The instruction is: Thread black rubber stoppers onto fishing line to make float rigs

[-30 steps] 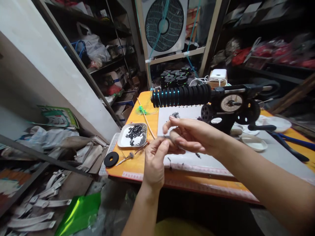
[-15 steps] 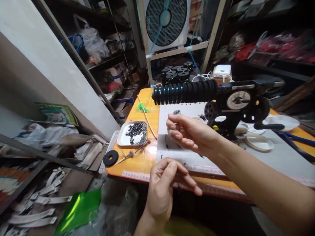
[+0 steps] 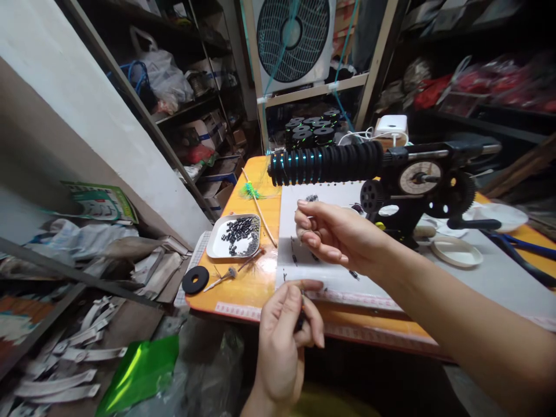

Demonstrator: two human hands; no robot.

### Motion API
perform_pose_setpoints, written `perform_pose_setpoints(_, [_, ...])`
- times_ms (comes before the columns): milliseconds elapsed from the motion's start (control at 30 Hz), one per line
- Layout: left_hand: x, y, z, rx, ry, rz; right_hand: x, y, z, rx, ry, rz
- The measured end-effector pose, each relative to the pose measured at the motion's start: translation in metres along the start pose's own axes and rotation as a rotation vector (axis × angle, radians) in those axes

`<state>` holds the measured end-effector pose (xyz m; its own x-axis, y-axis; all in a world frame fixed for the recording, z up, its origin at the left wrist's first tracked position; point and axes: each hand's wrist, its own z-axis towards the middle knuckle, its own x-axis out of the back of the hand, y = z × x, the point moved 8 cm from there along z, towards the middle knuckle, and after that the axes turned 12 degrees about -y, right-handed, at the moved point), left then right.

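Note:
My left hand (image 3: 289, 330) is at the table's front edge, its thumb pressed to a finger; a small dark piece shows between its curled fingers, too small to name. Above and to the right, my right hand (image 3: 324, 231) is over the white sheet (image 3: 369, 284), thumb and fingertips pinched together; what they hold is too fine to make out. Behind the hands, a black winding device (image 3: 419, 174) carries a row of black spools (image 3: 325, 162) with blue line. A white tray (image 3: 212, 246) of small black tubes and metal bits lies to the left.
A black foam ring (image 3: 195, 280), a small brush-like tool (image 3: 221, 278) and a thin stick (image 3: 263, 217) lie on the orange table (image 3: 243, 289). A shallow white dish (image 3: 457, 252) and blue-handled pliers (image 3: 527, 246) are at right. A fan (image 3: 293, 37) stands behind.
My left hand's fingers have curled inward from a more stretched pose, and a small dark piece now shows among them. My right hand has barely moved.

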<state>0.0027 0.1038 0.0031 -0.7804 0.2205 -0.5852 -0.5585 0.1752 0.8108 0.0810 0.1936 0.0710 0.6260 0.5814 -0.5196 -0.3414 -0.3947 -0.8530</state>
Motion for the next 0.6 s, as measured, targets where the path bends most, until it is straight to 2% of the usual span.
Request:
perform_pose_setpoints(133, [0.003, 0.009, 0.003, -0.053, 0.054, 0.033, 0.0, 0.0, -0.001, -0.002, -0.004, -0.024])
perform_pose_setpoints(400, [0.006, -0.004, 0.002, -0.071, 0.086, -0.054, -0.001, 0.002, -0.002, -0.007, 0.036, -0.138])
perform_pose_setpoints(533, [0.005, -0.008, -0.001, -0.051, 0.089, -0.076, 0.003, 0.0, -0.002, 0.013, 0.078, -0.286])
perform_pose_setpoints(600, [0.007, -0.011, -0.001, -0.05, 0.085, -0.067, 0.008, -0.006, -0.005, 0.065, 0.139, -0.401])
